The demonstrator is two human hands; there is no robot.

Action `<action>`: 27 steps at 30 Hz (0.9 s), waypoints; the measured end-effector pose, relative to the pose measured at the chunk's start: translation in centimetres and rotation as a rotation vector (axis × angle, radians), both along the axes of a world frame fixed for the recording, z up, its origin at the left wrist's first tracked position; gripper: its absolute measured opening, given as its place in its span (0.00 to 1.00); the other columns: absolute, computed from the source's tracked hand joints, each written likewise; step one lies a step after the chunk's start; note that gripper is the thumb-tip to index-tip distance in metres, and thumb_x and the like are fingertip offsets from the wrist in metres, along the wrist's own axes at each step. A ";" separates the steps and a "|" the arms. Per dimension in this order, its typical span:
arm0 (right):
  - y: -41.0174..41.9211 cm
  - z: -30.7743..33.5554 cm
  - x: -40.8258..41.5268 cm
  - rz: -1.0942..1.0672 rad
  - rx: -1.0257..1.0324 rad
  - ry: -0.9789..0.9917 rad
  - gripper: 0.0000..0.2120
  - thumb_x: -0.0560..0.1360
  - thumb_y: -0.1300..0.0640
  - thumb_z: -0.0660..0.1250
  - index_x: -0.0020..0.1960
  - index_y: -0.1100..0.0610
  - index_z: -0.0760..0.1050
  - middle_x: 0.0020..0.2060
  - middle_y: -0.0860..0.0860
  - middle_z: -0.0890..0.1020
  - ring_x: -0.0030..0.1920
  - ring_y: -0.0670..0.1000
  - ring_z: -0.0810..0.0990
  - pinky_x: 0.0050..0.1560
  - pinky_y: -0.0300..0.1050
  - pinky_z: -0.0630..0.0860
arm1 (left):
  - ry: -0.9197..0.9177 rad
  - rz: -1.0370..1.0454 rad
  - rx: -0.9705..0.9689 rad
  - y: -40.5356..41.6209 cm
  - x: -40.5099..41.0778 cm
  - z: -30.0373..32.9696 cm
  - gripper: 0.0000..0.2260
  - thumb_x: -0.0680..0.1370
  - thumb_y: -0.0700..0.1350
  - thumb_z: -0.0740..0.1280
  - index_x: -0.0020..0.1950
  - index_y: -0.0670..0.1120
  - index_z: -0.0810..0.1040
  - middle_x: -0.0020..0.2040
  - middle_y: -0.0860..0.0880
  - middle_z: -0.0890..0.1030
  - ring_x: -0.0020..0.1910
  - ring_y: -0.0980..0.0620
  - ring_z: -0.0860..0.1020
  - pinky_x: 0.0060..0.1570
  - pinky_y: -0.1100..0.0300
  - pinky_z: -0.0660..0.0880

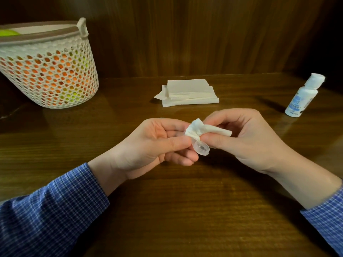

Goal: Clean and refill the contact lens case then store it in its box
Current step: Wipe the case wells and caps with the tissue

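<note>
Small clear plastic contact lens case (202,147) is sitting mid-air above the brown wooden bench (185,201), open well facing up, far end hidden under a twisted white tissue wad (196,130). White plastic solution bottle (302,97) is standing capped at far right.

Both hands, left (157,143) and right (246,140), meet fingertip to fingertip (fingers curled, pinching).

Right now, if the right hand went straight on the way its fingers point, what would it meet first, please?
The right hand points leftward; it would meet the contact lens case and left hand almost at once.
</note>
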State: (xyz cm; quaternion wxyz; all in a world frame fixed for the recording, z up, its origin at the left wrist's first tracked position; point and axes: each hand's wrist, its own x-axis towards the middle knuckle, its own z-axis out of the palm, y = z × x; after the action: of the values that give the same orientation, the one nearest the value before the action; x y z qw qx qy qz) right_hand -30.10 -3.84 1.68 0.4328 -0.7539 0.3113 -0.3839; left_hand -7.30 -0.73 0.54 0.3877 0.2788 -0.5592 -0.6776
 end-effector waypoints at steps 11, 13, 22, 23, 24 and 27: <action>0.4 0.6 -0.4 0.035 -0.123 0.008 0.10 0.70 0.48 0.75 0.51 0.43 0.86 0.46 0.44 0.88 0.48 0.50 0.86 0.46 0.40 0.83 | 0.016 -0.019 0.060 0.0 0.3 0.4 0.13 0.79 0.40 0.68 0.63 0.40 0.82 0.47 0.42 0.85 0.44 0.52 0.85 0.44 0.63 0.83; 0.3 0.6 -0.5 0.034 -0.115 0.006 0.10 0.69 0.47 0.75 0.50 0.40 0.86 0.46 0.42 0.88 0.47 0.49 0.85 0.45 0.39 0.82 | 0.042 0.057 0.068 -0.2 0.6 0.6 0.14 0.78 0.40 0.69 0.63 0.40 0.82 0.46 0.42 0.85 0.44 0.51 0.85 0.43 0.62 0.83; -0.2 -0.3 0.5 -0.109 0.157 -0.082 0.11 0.67 0.53 0.78 0.49 0.48 0.86 0.47 0.44 0.86 0.51 0.45 0.83 0.44 0.38 0.80 | -0.269 0.448 -0.209 0.3 -0.3 0.6 0.12 0.75 0.38 0.74 0.59 0.41 0.81 0.45 0.42 0.88 0.45 0.44 0.88 0.42 0.55 0.85; -0.1 -0.4 0.7 -0.123 0.146 -0.045 0.09 0.69 0.54 0.77 0.50 0.48 0.86 0.47 0.44 0.85 0.51 0.45 0.83 0.43 0.37 0.80 | -0.284 0.476 -0.217 0.4 -0.4 0.4 0.11 0.76 0.36 0.74 0.58 0.41 0.81 0.44 0.42 0.88 0.44 0.44 0.88 0.42 0.55 0.85; -0.1 -0.5 0.8 -0.141 0.141 -0.013 0.08 0.70 0.55 0.77 0.49 0.47 0.86 0.46 0.44 0.85 0.51 0.44 0.82 0.43 0.36 0.79 | -0.297 0.506 -0.221 0.5 -0.6 0.2 0.11 0.76 0.35 0.74 0.57 0.42 0.82 0.43 0.43 0.88 0.43 0.45 0.88 0.41 0.56 0.85; -0.4 -0.4 0.6 -0.108 0.215 0.026 0.08 0.69 0.54 0.77 0.47 0.47 0.87 0.45 0.45 0.85 0.49 0.44 0.83 0.42 0.37 0.79 | -0.340 0.580 -0.253 0.6 -0.7 0.1 0.10 0.76 0.35 0.75 0.55 0.44 0.82 0.42 0.47 0.88 0.41 0.49 0.89 0.39 0.60 0.84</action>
State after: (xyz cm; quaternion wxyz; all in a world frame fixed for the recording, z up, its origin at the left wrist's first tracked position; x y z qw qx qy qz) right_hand -29.54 -4.24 1.25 0.4859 -0.6901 0.3963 -0.3614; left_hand -8.01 -0.12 0.61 0.4968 0.4847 -0.5928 -0.4085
